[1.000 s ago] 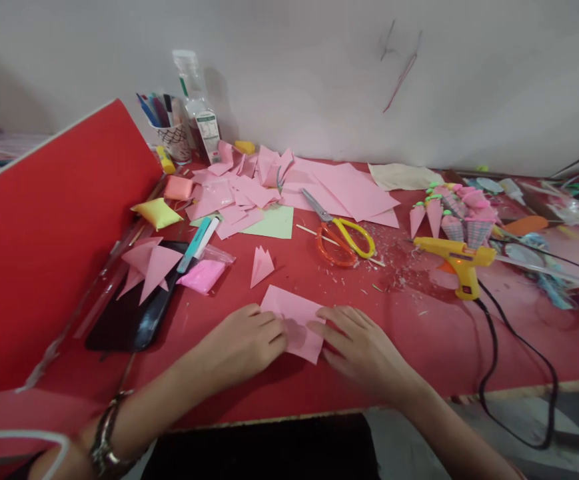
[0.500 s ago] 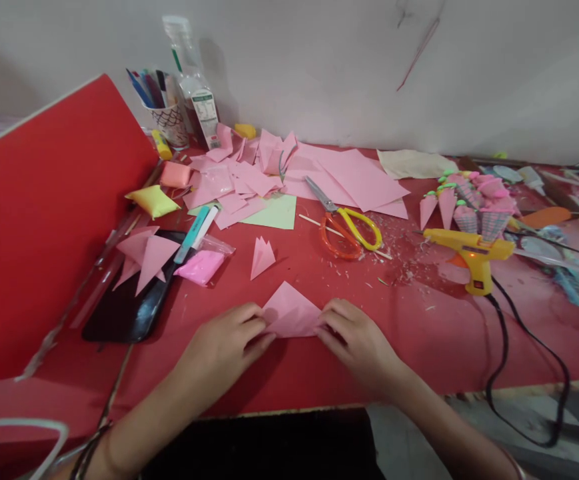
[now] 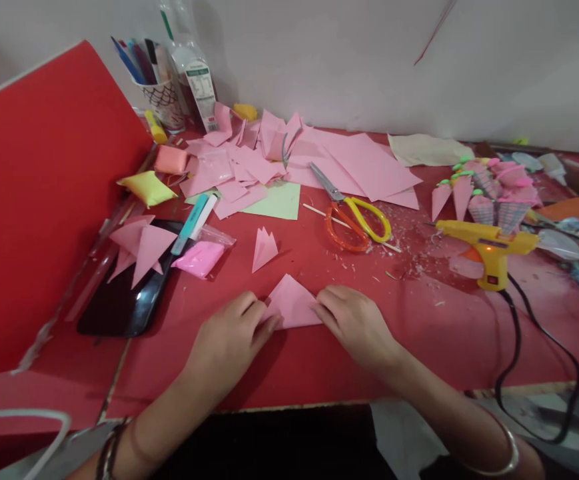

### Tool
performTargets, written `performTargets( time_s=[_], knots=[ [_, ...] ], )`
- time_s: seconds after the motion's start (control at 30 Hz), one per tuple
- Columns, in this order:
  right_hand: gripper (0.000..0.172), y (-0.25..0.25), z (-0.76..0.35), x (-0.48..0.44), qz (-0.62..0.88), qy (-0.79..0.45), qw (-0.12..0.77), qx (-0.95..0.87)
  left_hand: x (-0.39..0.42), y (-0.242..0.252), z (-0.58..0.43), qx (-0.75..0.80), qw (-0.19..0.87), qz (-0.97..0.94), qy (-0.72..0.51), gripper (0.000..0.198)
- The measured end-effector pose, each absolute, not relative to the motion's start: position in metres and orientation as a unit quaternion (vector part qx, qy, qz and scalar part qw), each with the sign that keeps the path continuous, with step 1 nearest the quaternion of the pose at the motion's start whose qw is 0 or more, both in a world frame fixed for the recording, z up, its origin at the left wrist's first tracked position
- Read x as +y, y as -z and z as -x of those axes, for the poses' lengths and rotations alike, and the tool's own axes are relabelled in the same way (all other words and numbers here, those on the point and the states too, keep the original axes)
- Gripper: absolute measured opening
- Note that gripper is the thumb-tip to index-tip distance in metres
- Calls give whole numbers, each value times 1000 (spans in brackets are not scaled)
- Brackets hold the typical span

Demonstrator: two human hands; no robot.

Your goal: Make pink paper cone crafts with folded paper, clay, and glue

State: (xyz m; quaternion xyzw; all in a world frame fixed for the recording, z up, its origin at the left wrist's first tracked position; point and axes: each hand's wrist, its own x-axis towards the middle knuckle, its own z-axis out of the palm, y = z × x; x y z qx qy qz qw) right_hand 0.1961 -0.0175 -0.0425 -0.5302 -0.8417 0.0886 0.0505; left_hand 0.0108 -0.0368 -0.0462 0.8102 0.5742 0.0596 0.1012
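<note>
A pink paper [image 3: 293, 305], folded to a triangle with its point away from me, lies on the red tabletop [image 3: 314, 370]. My left hand [image 3: 232, 333] pinches its left corner, thumb and fingers closed on it. At the opposite corner, my right hand [image 3: 354, 323] grips the paper with bent fingers. Just beyond the triangle sits a small folded pink paper piece [image 3: 265, 250] with a jagged top. Pink folded paper triangles [image 3: 152, 250] rest on a black phone [image 3: 119, 307] left of my left hand.
Scissors [image 3: 352, 213] with orange and yellow handles lie ahead. A yellow glue gun [image 3: 494, 250] stands to the right, its cord looping over the table edge. Pink paper scraps [image 3: 234, 173], a pen cup [image 3: 162, 103] and a bottle [image 3: 196, 87] are at the back. A red board [image 3: 44, 213] leans left.
The view has tilted down and shifted slightly. Both hands still hold the pink paper, and its triangle now looks narrower, with its sides drawn in a little.
</note>
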Motion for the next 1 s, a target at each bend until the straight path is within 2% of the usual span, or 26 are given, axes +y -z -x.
performTargets(
  time_s=[0.47, 0.8, 1.0],
  knots=[
    [28, 28, -182, -9, 609, -121, -95, -779, -32, 41, -16, 590, 99, -800, 41, 29],
    [29, 27, -182, -8, 621, -118, -104, -768, -30, 35, -20, 606, 57, -787, 100, 19],
    [28, 24, -181, -7, 623, -120, -116, -764, -30, 35, -22, 602, 29, -787, 131, 21]
  ],
)
